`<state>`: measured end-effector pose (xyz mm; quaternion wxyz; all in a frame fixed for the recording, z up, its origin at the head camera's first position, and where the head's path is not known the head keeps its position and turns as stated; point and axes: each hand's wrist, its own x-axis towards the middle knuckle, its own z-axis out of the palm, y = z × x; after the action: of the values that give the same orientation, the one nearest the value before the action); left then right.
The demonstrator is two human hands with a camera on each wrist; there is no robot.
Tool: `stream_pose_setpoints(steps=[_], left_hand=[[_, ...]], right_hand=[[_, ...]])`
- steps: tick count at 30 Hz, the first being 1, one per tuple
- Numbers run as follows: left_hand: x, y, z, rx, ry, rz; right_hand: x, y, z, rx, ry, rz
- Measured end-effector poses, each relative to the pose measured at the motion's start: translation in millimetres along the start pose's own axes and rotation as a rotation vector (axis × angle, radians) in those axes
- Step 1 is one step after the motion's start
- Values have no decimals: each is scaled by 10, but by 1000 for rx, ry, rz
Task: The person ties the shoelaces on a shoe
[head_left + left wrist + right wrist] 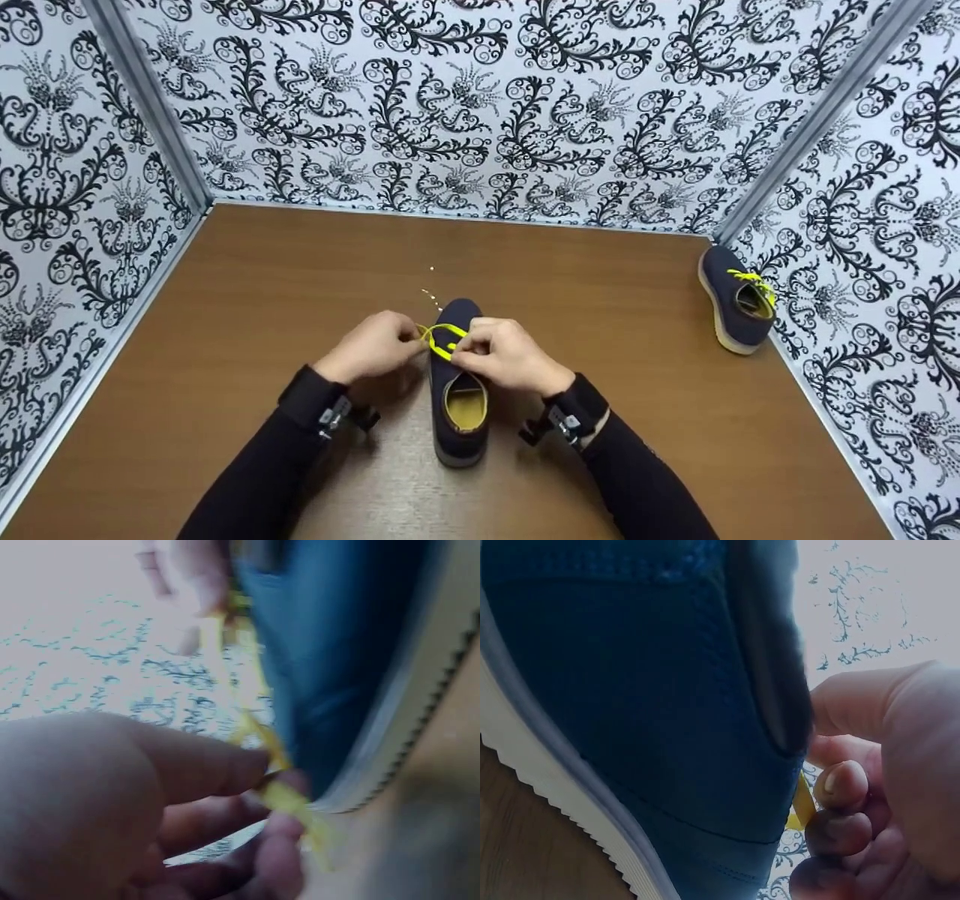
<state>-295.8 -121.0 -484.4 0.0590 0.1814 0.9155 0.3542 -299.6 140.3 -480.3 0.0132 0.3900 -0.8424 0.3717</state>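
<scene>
Much of the yellow lace (450, 327) is hard to follow: the right hand (510, 354) covers one stretch of it, and in the left wrist view motion blur smears both the lace and the fingers. The right wrist view shows only a sliver of yellow beside the fingertips, the rest hidden by the dark blue shoe (459, 439), whose ends run off that frame. Inside the shoe's opening the tan lining shows, with a dark patch toward the front — too small to tell whether it is a label. A few white specks (431, 296) lie on the brown table (600, 315) just past the toe, whether marks or reflections I cannot tell. The shoe stands on its sole between the two hands, toe pointing away from the person, heel toward them. The left hand (375, 346) is beside its left edge, pinching lace between thumb and fingers; the right hand reaches over its right edge and pinches lace too — a loop stretches between them. A second shoe (739, 326) stands well apart, by the right-hand wall (862, 262).
</scene>
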Motion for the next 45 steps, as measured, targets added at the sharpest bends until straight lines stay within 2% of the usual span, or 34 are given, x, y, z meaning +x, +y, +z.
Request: stream_pose_setpoints(steps=[5,10,13,20,26,38,41,45], left_hand=[[-95,113,-132,-15,-138,67],[-144,194,-163,61,-207,138],[-144,215,-134,92,-203,165],[-115,183,-74,62,-207,190],[-107,182,-24,38,-236,180],[-110,146,-4,22,-253,191],[-117,163,-16,31,-248,190],[-136,201,-37,52,-236,191]], right_hand=[[-3,7,-16,81,-21,50],[-10,31,-29,143,-25,83],[-17,43,-33,167,-32,113],[-20,41,-26,192,-59,136],[-12,30,-21,157,-77,87],[-12,30,-19,42,-122,-2],[-7,25,-20,74,-109,26],[-10,31,-37,171,-105,106]])
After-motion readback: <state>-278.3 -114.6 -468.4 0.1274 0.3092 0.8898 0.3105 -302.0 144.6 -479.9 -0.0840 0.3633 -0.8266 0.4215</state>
